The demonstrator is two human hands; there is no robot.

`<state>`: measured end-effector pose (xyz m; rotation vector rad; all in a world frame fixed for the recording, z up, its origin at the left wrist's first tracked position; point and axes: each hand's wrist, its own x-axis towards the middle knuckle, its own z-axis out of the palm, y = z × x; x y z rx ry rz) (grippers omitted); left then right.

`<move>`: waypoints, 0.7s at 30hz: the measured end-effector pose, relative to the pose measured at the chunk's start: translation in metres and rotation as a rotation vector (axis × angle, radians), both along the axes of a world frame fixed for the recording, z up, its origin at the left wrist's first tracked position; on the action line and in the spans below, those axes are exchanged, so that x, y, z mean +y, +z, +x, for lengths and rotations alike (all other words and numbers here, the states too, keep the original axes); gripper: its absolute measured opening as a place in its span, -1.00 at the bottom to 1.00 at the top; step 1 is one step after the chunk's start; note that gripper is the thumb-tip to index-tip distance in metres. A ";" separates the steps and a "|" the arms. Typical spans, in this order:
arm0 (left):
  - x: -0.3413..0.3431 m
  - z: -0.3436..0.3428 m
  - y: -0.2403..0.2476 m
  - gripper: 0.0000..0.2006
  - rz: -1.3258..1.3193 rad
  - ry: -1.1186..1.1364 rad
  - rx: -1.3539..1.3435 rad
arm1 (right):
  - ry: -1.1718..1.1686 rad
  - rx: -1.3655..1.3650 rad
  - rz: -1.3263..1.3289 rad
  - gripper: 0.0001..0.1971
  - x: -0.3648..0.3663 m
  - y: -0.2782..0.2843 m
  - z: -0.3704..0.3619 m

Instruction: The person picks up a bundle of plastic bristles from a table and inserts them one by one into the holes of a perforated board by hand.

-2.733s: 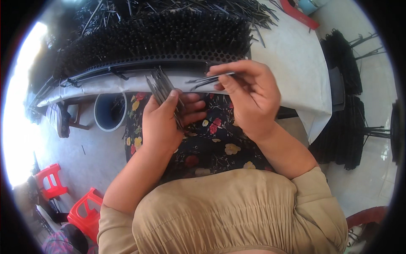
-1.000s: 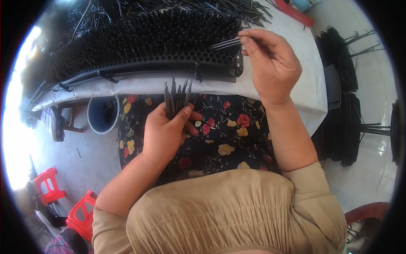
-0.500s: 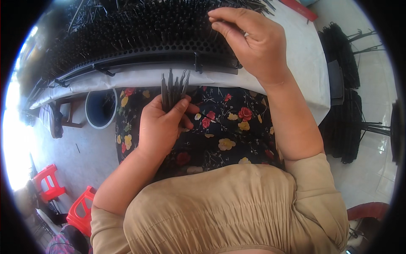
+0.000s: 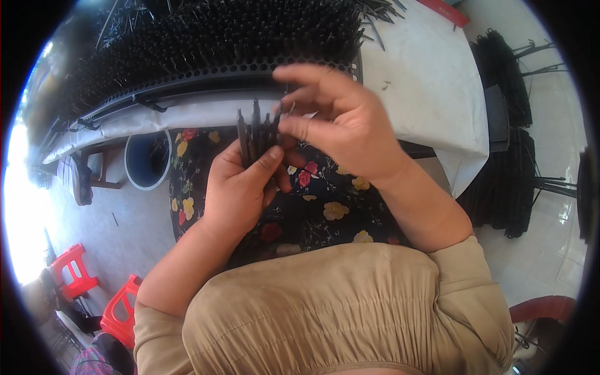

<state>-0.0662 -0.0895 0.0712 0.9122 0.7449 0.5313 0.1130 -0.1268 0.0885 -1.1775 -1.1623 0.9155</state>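
Note:
My left hand (image 4: 234, 178) is closed around a bundle of thin black sticks (image 4: 256, 134), held upright over my lap with their narrow tips pointing away from me. Beside those tips is my right hand (image 4: 344, 122), slightly blurred, its fingers apart. Its thumb reaches the right side of the bundle; whether it grips one stick cannot be made out. Beyond both hands, a black rack with a row of holes (image 4: 250, 67) stands on the table, densely filled with upright black sticks (image 4: 219, 37).
A pale cloth covers the table (image 4: 425, 81); loose black sticks (image 4: 380, 11) lie at its far side. A red object (image 4: 445, 11) rests at the far right edge. A bucket (image 4: 149, 161) stands below left, near red stools (image 4: 74, 272). Black bundles (image 4: 509, 175) sit on the right.
My right hand has come down and left from over the rack to the sticks in my left hand. My left hand has hardly moved.

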 end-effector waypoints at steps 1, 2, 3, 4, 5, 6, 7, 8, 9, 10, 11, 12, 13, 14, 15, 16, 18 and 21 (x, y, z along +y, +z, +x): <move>-0.001 0.001 0.001 -0.82 0.018 -0.005 -0.009 | 0.075 0.114 -0.065 -0.63 -0.002 -0.003 -0.003; -0.002 0.002 0.002 -0.82 0.020 -0.007 -0.010 | 0.088 0.164 -0.116 -0.68 -0.004 -0.003 -0.003; -0.003 0.003 0.003 -0.82 0.008 -0.014 0.014 | 0.087 0.163 -0.114 -0.68 -0.004 -0.003 -0.001; -0.003 0.004 0.003 -0.82 -0.003 -0.021 0.038 | 0.004 0.109 -0.061 -0.71 -0.002 -0.002 0.002; -0.002 0.003 0.003 -0.82 -0.001 -0.020 0.038 | -0.076 0.057 -0.008 -0.74 -0.001 0.000 0.005; 0.000 0.001 0.002 -0.82 -0.014 -0.036 0.085 | -0.156 0.064 -0.018 -0.80 0.000 0.009 0.012; 0.001 0.000 0.002 -0.83 -0.028 -0.052 0.132 | -0.244 0.093 0.046 -0.80 0.003 0.013 0.022; 0.002 0.001 0.002 -0.83 -0.026 -0.055 0.128 | -0.343 0.003 0.173 -0.80 0.004 0.016 0.036; 0.002 0.002 0.002 -0.83 -0.036 -0.050 0.191 | -0.407 -0.132 0.330 -0.81 0.007 0.014 0.050; 0.003 0.003 0.002 -0.83 -0.046 -0.046 0.254 | -0.468 -0.268 0.488 -0.81 0.008 0.012 0.060; 0.003 0.003 0.001 -0.83 -0.044 -0.046 0.250 | -0.467 -0.271 0.490 -0.81 0.010 0.010 0.064; 0.003 0.003 0.000 -0.84 -0.048 -0.042 0.261 | -0.472 -0.279 0.514 -0.82 0.011 0.009 0.067; 0.003 0.003 -0.001 -0.84 -0.053 -0.038 0.273 | -0.477 -0.287 0.537 -0.82 0.011 0.008 0.069; 0.003 0.003 -0.001 -0.84 -0.052 -0.040 0.269 | -0.478 -0.291 0.538 -0.82 0.011 0.006 0.069; 0.003 0.003 0.000 -0.84 -0.049 -0.045 0.272 | -0.478 -0.288 0.504 -0.82 0.011 0.004 0.069; 0.003 0.004 0.000 -0.84 -0.045 -0.050 0.276 | -0.479 -0.285 0.471 -0.82 0.011 0.003 0.070; 0.004 0.004 0.000 -0.84 -0.051 -0.057 0.281 | -0.470 -0.287 0.453 -0.83 0.011 0.007 0.072; 0.004 0.004 -0.001 -0.85 -0.055 -0.055 0.273 | -0.450 -0.273 0.431 -0.84 0.010 0.010 0.076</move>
